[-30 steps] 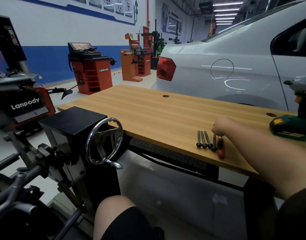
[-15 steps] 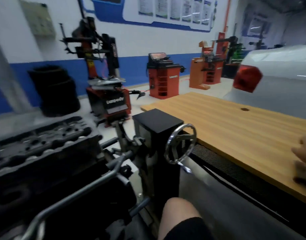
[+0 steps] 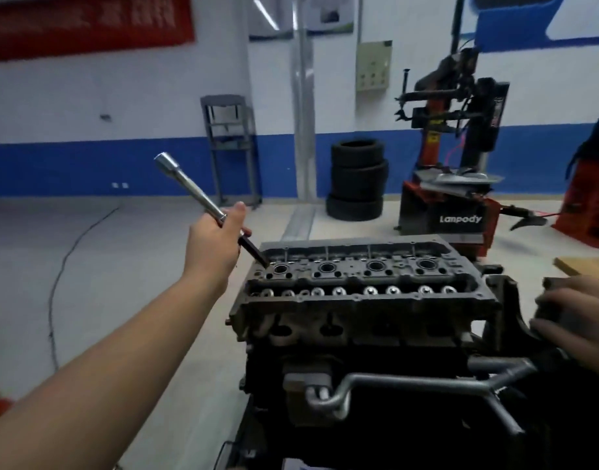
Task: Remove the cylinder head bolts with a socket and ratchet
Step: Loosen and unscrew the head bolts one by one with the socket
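A car repair workshop: a red tyre changer (image 3: 450,157) marked "Lanpody" stands behind a bare engine (image 3: 362,300) on its stand, with stacked tyres (image 3: 357,179) to the changer's left, against a white wall with a blue band, on a smooth pale floor.

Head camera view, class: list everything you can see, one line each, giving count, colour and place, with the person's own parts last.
cylinder head: one, dark grey, centre, atop the engine.
socket extension tool: one, silver with black lower end, tilted, lower tip near the head's far-left corner.
coolant pipe: one, silver, across the engine front.
tyres: one stack, black, by the back wall.
tyre changer: one, red and black, right background.
metal rack: one, grey, against the wall.
left hand: grips the tool.
right hand: rests on a dark part at the engine's right end.
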`<control>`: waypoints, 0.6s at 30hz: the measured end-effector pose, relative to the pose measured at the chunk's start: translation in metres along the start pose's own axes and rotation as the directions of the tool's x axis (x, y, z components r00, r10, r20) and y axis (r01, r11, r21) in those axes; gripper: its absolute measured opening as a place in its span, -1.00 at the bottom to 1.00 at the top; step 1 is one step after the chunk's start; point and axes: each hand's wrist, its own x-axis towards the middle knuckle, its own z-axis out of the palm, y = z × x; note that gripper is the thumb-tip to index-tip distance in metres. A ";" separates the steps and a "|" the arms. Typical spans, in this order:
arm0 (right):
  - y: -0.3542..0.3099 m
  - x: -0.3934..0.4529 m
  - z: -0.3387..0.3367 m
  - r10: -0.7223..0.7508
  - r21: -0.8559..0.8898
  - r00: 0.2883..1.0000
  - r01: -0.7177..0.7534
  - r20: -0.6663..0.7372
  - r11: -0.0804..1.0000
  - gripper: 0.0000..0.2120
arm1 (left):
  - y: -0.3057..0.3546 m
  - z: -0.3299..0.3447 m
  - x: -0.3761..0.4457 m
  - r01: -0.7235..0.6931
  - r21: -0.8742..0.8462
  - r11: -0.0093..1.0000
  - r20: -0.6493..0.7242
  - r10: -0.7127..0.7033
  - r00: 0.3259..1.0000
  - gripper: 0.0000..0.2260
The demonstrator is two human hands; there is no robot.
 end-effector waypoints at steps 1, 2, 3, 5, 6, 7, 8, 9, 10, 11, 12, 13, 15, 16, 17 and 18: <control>-0.014 0.010 0.001 -0.012 0.009 1.000 0.012 -0.011 1.000 -0.67 | -0.002 -0.004 0.001 -0.020 0.026 0.999 0.005 0.020 1.000 -0.66; -0.032 0.016 0.001 -0.028 0.054 0.999 0.026 0.028 0.998 -0.72 | -0.001 -0.009 0.001 -0.031 0.053 0.998 0.016 0.030 0.999 -0.65; -0.045 0.022 0.006 -0.055 0.090 0.998 0.052 0.028 0.995 -0.73 | -0.002 -0.013 0.001 -0.047 0.087 0.995 0.026 0.045 0.999 -0.64; -0.057 0.027 0.014 -0.067 0.175 0.997 0.073 -0.039 0.982 -0.71 | -0.008 -0.020 -0.001 -0.083 0.165 0.983 0.076 0.072 0.995 -0.63; -0.060 0.025 0.021 -0.027 0.217 0.999 0.033 -0.030 0.976 -0.68 | -0.011 -0.022 -0.002 -0.101 0.199 0.975 0.107 0.080 0.991 -0.63; -0.057 0.022 0.029 -0.018 0.249 1.000 0.023 -0.022 0.968 -0.59 | -0.014 -0.023 -0.003 -0.115 0.223 0.968 0.133 0.087 0.987 -0.63; -0.053 0.018 0.034 -0.020 0.210 0.995 0.042 -0.102 0.977 -0.42 | -0.017 -0.023 -0.004 -0.126 0.250 0.960 0.160 0.088 0.983 -0.63; -0.050 0.018 0.034 -0.003 0.178 0.984 0.035 -0.180 0.983 -0.19 | -0.020 -0.021 -0.005 -0.143 0.275 0.951 0.186 0.093 0.978 -0.64; -0.055 0.018 0.032 0.026 0.247 0.984 0.019 -0.178 0.969 -0.03 | -0.022 -0.019 -0.006 -0.158 0.300 0.941 0.215 0.095 0.972 -0.65; -0.074 0.022 0.025 0.028 0.344 0.988 0.026 -0.150 0.939 -0.05 | -0.024 -0.016 -0.006 -0.175 0.318 0.932 0.239 0.099 0.966 -0.67; -0.102 0.026 0.010 0.005 0.435 0.991 0.055 -0.137 0.899 -0.19 | -0.025 -0.013 -0.007 -0.189 0.330 0.925 0.256 0.105 0.961 -0.68; -0.130 0.032 -0.004 -0.043 0.439 0.975 0.138 -0.220 0.888 -0.39 | -0.026 -0.010 -0.008 -0.199 0.333 0.922 0.265 0.111 0.958 -0.68; -0.182 0.045 -0.020 -0.195 0.359 0.922 0.316 -0.334 0.878 -0.68 | -0.027 -0.005 -0.008 -0.215 0.336 0.917 0.268 0.126 0.955 -0.67; -0.203 0.053 -0.025 -0.256 0.340 0.901 0.376 -0.350 0.862 -0.70 | -0.028 -0.003 -0.008 -0.223 0.341 0.913 0.267 0.133 0.954 -0.68; -0.219 0.061 -0.027 -0.304 0.330 0.886 0.420 -0.350 0.845 -0.69 | -0.028 -0.002 -0.008 -0.231 0.347 0.909 0.265 0.142 0.954 -0.68; -0.233 0.069 -0.024 -0.334 0.338 0.883 0.441 -0.331 0.831 -0.66 | -0.029 -0.003 -0.007 -0.238 0.357 0.903 0.265 0.147 0.953 -0.68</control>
